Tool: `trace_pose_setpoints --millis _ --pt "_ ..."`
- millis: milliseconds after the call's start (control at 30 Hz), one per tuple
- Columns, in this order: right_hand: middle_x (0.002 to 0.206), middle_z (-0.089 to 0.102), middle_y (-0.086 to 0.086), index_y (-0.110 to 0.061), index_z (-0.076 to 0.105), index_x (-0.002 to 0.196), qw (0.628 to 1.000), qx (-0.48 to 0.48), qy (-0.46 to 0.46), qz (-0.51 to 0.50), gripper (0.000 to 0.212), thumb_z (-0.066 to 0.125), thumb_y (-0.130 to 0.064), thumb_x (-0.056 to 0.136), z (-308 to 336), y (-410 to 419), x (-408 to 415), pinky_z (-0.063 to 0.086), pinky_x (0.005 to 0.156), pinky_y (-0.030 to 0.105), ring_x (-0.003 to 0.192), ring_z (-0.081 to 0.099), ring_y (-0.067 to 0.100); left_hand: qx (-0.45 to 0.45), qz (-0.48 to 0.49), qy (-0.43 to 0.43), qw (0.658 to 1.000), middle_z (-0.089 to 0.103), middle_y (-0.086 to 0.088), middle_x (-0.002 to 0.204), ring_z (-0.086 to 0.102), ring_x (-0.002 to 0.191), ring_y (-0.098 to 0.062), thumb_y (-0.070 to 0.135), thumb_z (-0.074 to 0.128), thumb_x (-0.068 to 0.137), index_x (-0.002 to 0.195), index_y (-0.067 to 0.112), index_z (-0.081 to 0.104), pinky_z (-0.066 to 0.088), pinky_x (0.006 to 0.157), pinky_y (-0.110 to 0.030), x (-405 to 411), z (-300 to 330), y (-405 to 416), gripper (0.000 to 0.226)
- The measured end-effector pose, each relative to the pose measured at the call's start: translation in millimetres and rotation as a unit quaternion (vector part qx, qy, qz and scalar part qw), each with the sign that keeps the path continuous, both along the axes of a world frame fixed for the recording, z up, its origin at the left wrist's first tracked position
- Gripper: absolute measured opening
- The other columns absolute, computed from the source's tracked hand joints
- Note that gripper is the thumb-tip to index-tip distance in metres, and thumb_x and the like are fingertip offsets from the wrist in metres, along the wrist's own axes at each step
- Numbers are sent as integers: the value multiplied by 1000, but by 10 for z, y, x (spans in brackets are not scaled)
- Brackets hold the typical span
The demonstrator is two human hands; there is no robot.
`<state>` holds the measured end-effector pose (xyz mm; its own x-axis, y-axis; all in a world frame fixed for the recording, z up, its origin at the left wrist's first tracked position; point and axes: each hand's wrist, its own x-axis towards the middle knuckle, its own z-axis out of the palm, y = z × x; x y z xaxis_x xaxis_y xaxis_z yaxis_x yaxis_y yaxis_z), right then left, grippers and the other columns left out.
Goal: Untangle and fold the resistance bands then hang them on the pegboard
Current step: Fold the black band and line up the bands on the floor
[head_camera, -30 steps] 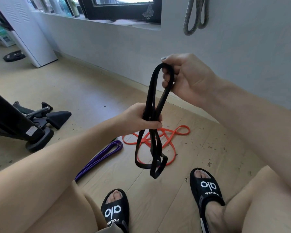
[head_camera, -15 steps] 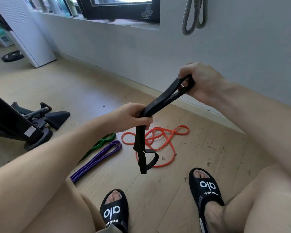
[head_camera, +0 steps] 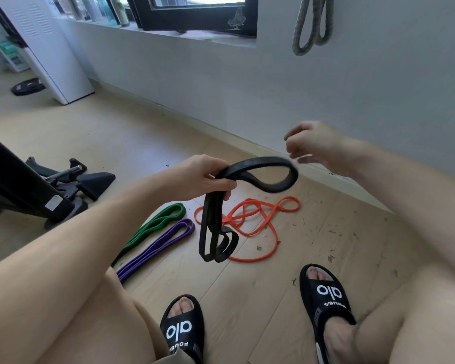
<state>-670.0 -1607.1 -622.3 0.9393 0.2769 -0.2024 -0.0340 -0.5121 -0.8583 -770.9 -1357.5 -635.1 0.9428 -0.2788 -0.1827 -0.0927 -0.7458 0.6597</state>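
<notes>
The black band (head_camera: 250, 179) is now held by one hand only: half a second ago the right hand (head_camera: 318, 145) gripped its far end and pulled it taut, and now that end has sprung free into an open loop beside the fingers. The left hand (head_camera: 205, 177) still grips the gathered middle, with the folded tails hanging below over the floor (head_camera: 116, 132). The right hand hovers just clear of the loop, loosely curled and holding nothing. The fold looks nearly gathered, so hanging comes next, while the tangled orange band (head_camera: 258, 224) and the folded green band (head_camera: 155, 227) and purple band (head_camera: 158, 248) wait on the floor.
</notes>
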Motion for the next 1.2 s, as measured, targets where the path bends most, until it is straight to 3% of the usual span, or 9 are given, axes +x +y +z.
trace_pose_setpoints --millis 100,233,333,400,467,533,733,967,1200 --pt "104 70 -5 -22 66 117 980 -62 -183 55 27 61 -15 92 150 165 -155 51 85 28 99 64 11 36 -31 -7 999 77 5 84 74 82 -12 28 65 100 92 18 71 58 85 -38 -2 32 -86 13" --pt "108 70 -4 -24 65 117 963 -43 -117 240 31 41 -38 104 103 567 -524 44 94 28 105 62 11 39 -59 -8 997 76 3 84 74 86 -22 42 68 89 90 27 70 57 86 -50 -22 39 -176 15" --pt "95 70 -3 -26 59 110 935 -165 -75 304 48 27 -61 104 -23 585 -638 48 81 33 88 65 17 13 -40 18 999 76 -5 88 72 92 -30 55 64 76 96 21 72 56 89 -54 -55 28 -143 40" --pt "84 72 -3 -29 59 114 932 -185 -81 301 48 31 -66 101 -19 547 -629 49 71 32 75 65 14 21 -41 21 999 76 -6 89 72 93 -30 46 68 84 96 16 73 55 91 -54 -58 14 -112 33" --pt "74 72 -5 -33 60 114 934 -172 -111 292 37 45 -63 99 11 547 -583 45 63 28 61 61 5 2 -40 8 999 78 -1 89 74 93 -23 25 69 94 98 15 72 56 93 -51 -38 11 -67 11" --pt "70 70 -2 -33 60 113 944 -131 -113 282 27 57 -54 97 39 545 -540 43 57 27 52 54 3 -3 -40 -4 999 79 2 92 75 94 -16 17 69 96 105 14 71 57 95 -44 -55 43 -68 10" --pt "64 62 -1 -24 61 108 965 -15 -73 250 15 63 -36 99 53 511 -495 40 50 29 51 47 12 57 -36 -74 995 75 5 96 70 90 -13 20 72 92 107 17 68 53 89 -34 -69 -48 -121 15" --pt "69 56 9 -4 61 111 971 70 -76 216 26 65 -28 99 237 448 -457 36 47 25 56 42 17 72 -21 -30 997 73 10 93 70 87 -7 25 72 94 101 25 66 53 84 -25 -24 -237 19 9" --pt "66 54 6 -6 61 108 973 100 -75 193 24 66 -28 99 305 450 -420 34 48 27 51 39 14 48 -5 -31 998 76 9 107 71 102 -6 19 68 97 111 21 68 55 98 -27 -21 -280 125 14"
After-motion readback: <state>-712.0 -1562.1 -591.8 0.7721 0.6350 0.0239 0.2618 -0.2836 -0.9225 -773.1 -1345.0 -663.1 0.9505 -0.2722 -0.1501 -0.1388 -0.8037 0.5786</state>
